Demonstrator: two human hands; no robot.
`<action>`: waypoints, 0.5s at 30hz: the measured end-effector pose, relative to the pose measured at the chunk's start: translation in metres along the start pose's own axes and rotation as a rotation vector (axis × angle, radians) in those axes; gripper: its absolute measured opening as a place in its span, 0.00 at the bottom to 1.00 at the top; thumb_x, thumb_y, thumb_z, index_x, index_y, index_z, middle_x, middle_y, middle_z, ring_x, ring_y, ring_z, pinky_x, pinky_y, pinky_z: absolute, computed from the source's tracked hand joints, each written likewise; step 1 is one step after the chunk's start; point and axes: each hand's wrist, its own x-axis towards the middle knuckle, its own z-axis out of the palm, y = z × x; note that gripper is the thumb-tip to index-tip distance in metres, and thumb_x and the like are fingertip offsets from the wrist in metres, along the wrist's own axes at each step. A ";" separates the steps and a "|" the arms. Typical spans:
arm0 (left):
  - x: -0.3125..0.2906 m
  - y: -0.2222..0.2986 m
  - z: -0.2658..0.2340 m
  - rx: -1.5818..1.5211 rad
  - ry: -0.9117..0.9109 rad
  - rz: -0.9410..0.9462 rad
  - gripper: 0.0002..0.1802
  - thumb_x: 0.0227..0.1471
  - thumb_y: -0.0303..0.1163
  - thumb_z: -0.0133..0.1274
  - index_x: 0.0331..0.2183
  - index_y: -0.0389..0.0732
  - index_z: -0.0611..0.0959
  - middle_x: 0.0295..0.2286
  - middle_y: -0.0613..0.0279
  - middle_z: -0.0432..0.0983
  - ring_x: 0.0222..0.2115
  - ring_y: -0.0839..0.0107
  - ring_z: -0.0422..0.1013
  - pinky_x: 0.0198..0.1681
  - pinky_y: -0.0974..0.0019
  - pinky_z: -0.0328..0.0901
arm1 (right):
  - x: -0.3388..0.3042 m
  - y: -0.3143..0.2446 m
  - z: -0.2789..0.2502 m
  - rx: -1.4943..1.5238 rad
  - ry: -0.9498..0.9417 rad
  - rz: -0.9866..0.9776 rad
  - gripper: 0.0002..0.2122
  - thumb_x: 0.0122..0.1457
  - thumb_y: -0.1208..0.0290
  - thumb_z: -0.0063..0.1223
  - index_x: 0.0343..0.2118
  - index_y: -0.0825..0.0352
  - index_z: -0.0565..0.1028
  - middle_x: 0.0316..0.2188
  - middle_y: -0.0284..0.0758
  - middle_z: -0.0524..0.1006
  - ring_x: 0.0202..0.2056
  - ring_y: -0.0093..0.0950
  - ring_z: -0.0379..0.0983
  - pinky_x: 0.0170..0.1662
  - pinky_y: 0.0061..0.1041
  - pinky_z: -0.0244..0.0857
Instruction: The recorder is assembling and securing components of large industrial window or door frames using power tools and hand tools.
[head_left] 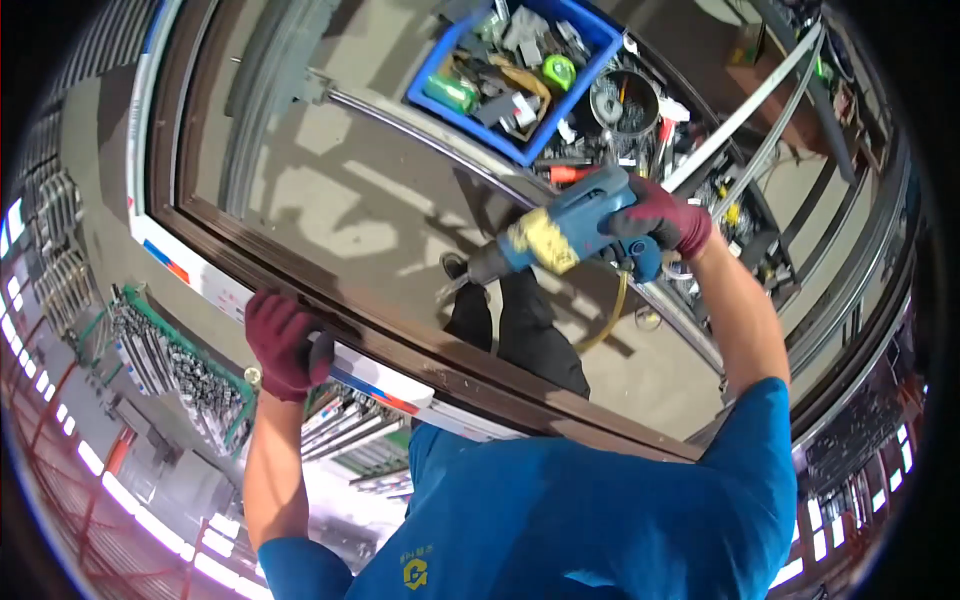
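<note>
My right hand (655,218), in a dark red glove, is wrapped round the handle of a blue power drill (585,212). Pale yellow tape covers part of the drill's body, and its chuck (488,264) points down and left over the opening of a brown frame (400,345). The bit's tip is too blurred to make out. On the frame's near left side, my gloved left hand (285,345) grips the edge where white protective film (215,285) with blue and red marks covers it. Some of its fingers are partly hidden.
Beyond the drill stands a blue crate (468,132) with mixed scraps and a green tape measure (559,71). Beside it are a round tin (650,95) and loose hardware. A yellow cord (617,312) hangs below the drill. A metal rail (430,140) crosses the frame opening. Racks of profiles (185,365) stand left.
</note>
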 end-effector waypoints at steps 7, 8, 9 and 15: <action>0.000 0.005 -0.009 -0.033 0.039 0.019 0.19 0.38 0.52 0.57 0.22 0.46 0.79 0.27 0.57 0.74 0.32 0.51 0.72 0.48 0.46 0.68 | 0.121 0.016 -0.029 0.429 0.163 -0.028 0.20 0.64 0.62 0.62 0.52 0.69 0.74 0.42 0.42 0.83 0.36 0.32 0.83 0.35 0.30 0.81; -0.004 0.004 -0.011 -0.022 0.051 0.003 0.19 0.38 0.52 0.57 0.22 0.46 0.79 0.27 0.57 0.74 0.32 0.51 0.72 0.48 0.46 0.68 | 0.150 0.014 -0.027 0.453 0.161 -0.066 0.18 0.64 0.61 0.62 0.50 0.69 0.75 0.39 0.41 0.83 0.35 0.32 0.83 0.34 0.30 0.81; -0.009 0.006 -0.012 -0.031 0.048 -0.028 0.18 0.38 0.51 0.57 0.22 0.46 0.79 0.27 0.58 0.74 0.32 0.51 0.73 0.48 0.46 0.68 | 0.175 0.001 -0.010 0.518 0.274 -0.036 0.18 0.65 0.61 0.61 0.50 0.68 0.75 0.33 0.38 0.82 0.32 0.30 0.82 0.31 0.29 0.79; 0.021 -0.003 -0.003 -0.097 0.023 0.041 0.20 0.27 0.47 0.69 0.24 0.48 0.81 0.27 0.61 0.75 0.32 0.56 0.74 0.46 0.49 0.70 | 0.203 0.034 -0.157 0.282 0.163 0.071 0.23 0.66 0.50 0.60 0.56 0.62 0.79 0.45 0.38 0.84 0.41 0.33 0.81 0.47 0.36 0.78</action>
